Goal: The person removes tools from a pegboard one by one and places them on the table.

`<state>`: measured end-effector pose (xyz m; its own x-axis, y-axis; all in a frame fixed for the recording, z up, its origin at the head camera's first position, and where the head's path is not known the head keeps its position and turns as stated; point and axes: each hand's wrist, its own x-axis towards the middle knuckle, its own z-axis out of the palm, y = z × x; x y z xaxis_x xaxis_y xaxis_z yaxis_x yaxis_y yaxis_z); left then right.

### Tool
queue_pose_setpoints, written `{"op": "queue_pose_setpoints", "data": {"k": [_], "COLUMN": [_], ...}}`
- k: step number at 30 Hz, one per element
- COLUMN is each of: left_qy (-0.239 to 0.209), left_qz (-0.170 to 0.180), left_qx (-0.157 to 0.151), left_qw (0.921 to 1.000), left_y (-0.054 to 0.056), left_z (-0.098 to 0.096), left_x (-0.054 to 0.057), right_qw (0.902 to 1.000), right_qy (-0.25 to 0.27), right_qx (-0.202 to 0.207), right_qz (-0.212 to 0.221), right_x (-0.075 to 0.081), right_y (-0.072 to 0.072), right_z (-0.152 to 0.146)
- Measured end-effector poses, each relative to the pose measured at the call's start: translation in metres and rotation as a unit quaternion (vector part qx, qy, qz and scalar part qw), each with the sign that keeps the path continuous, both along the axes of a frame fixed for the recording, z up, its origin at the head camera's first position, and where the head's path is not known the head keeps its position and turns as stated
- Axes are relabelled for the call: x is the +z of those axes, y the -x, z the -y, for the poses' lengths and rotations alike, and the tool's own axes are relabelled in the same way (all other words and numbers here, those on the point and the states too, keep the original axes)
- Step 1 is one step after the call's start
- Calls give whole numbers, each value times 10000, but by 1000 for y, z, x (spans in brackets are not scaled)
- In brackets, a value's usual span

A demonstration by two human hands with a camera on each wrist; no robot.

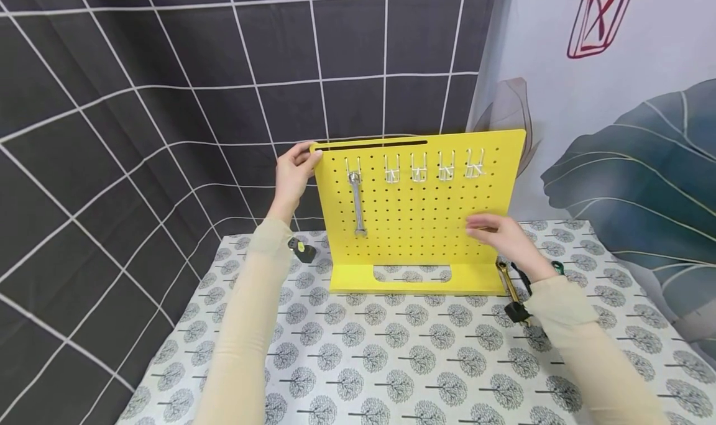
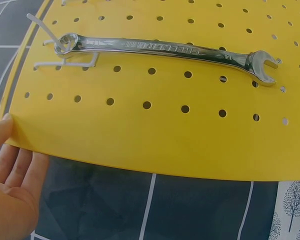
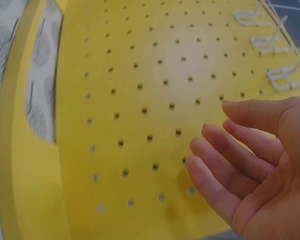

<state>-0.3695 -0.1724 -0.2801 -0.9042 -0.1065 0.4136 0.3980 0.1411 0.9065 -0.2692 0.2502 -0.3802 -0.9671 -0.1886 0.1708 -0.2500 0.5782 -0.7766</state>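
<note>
A yellow pegboard [image 1: 414,220] stands upright on its base on the table. My left hand [image 1: 293,173] pinches its upper left corner, thumb in front and fingers behind, as the left wrist view also shows. From the leftmost white hook [image 2: 80,62] hangs a silver combination wrench [image 1: 358,204], ring end up and open jaw down. Several more white hooks [image 1: 419,167] line the top of the board with nothing on them. My right hand [image 3: 260,165] is in front of the board's lower right part, fingers loosely bent and holding nothing.
Right of the board's base, partly behind my right forearm, lie a gold-coloured wrench [image 1: 508,282] and other dark and green-ended tools. A tree-print cloth [image 1: 391,350] covers the table. A dark gridded curtain [image 1: 212,114] hangs behind and to the left.
</note>
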Motion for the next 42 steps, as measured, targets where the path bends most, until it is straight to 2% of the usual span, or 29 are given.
{"op": "queue_pose_setpoints", "data": {"k": [11,18,26,38,42], "left_qy": [35,-21,21,35,82], "left_qz": [-86,-38,-46,-100,-97], "left_qx": [-1,-22,-18,-23,-28], "left_qw": [10000,10000,10000,9999,9999], "left_y": [-2,-2,-5,-4,-3], "left_z": [2,3,0,-1,-1], "left_x": [0,0,3,3,1], "right_qw": [9995,9981,9956,9945,9927], "right_qy": [133,385,626,591,765], "right_qx": [273,474,671,847,895], "right_qz": [-22,119,178,170,243], "right_x": [13,21,29,36,38], "right_y": [15,23,29,39,42], "right_z": [40,60,79,105,114]}}
